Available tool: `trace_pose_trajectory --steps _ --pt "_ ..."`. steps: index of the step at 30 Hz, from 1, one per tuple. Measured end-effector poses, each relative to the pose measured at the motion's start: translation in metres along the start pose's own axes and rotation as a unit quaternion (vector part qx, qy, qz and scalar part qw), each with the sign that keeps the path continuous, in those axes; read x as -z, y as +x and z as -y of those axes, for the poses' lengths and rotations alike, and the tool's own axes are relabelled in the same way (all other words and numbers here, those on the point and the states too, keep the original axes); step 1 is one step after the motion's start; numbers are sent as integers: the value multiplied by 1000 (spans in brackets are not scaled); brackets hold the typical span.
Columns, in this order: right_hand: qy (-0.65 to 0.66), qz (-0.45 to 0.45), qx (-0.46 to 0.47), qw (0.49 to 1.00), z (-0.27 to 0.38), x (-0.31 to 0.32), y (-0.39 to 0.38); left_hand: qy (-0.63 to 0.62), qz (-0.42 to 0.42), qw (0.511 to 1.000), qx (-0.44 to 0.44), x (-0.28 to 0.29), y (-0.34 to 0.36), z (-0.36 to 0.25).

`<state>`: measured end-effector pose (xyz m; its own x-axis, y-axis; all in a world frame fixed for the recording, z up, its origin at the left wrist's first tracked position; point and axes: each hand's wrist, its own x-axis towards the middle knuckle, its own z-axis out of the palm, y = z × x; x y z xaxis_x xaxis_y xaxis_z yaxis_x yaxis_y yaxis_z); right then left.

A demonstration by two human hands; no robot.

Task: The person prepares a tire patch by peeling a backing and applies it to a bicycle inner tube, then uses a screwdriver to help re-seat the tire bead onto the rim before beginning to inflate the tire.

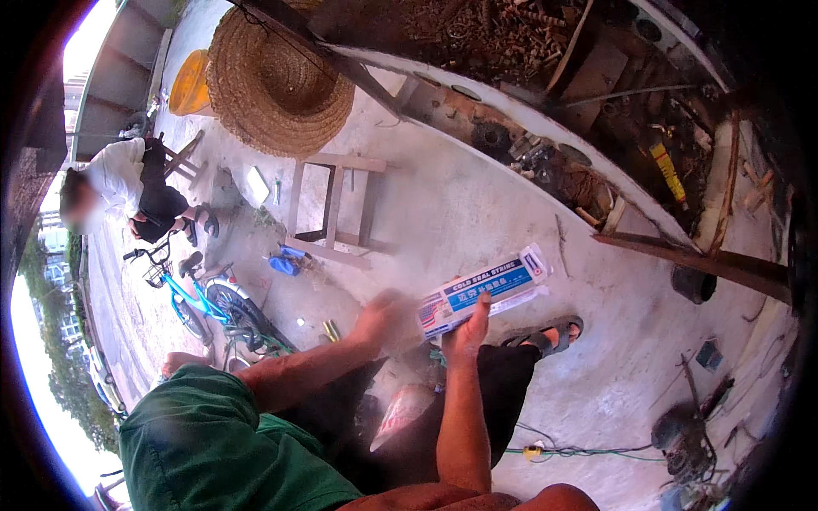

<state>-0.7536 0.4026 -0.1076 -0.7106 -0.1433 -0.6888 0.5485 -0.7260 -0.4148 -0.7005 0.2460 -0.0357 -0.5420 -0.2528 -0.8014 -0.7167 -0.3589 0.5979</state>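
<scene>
My right hand (pixel 467 334) is closed on a long flat packet (pixel 486 294), white and blue with a small flag printed at one end. Its thumb presses the packet's face while the fingers lie hidden underneath. Beside the packet's left end is my left hand (pixel 388 319), smeared by motion. Whether it touches the packet or holds anything cannot be made out. Below the hands are black trousers (pixel 503 383) and a sandalled foot (pixel 554 335).
A wooden stool frame (pixel 336 204) stands ahead, near a straw hat (pixel 281 81) and yellow bucket (pixel 189 83). Left are a blue bicycle (pixel 200 298) and a seated person (pixel 119 175). A cluttered wooden parts tray (pixel 520 140) extends along the upper right. A green cable (pixel 588 451) crosses the floor.
</scene>
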Motion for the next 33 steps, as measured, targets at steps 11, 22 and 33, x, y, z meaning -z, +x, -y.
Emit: trace_pose_trajectory --steps 11,22,33 --pt "-49 -3 -6 999 -20 -7 -10 -207 -76 975 30 -37 20 1" --pt "-129 28 93 987 6 -26 -20 -200 49 978 44 -34 26 -2" --pt "-127 161 13 979 19 4 -41 5 187 977 -106 30 -41 -122"
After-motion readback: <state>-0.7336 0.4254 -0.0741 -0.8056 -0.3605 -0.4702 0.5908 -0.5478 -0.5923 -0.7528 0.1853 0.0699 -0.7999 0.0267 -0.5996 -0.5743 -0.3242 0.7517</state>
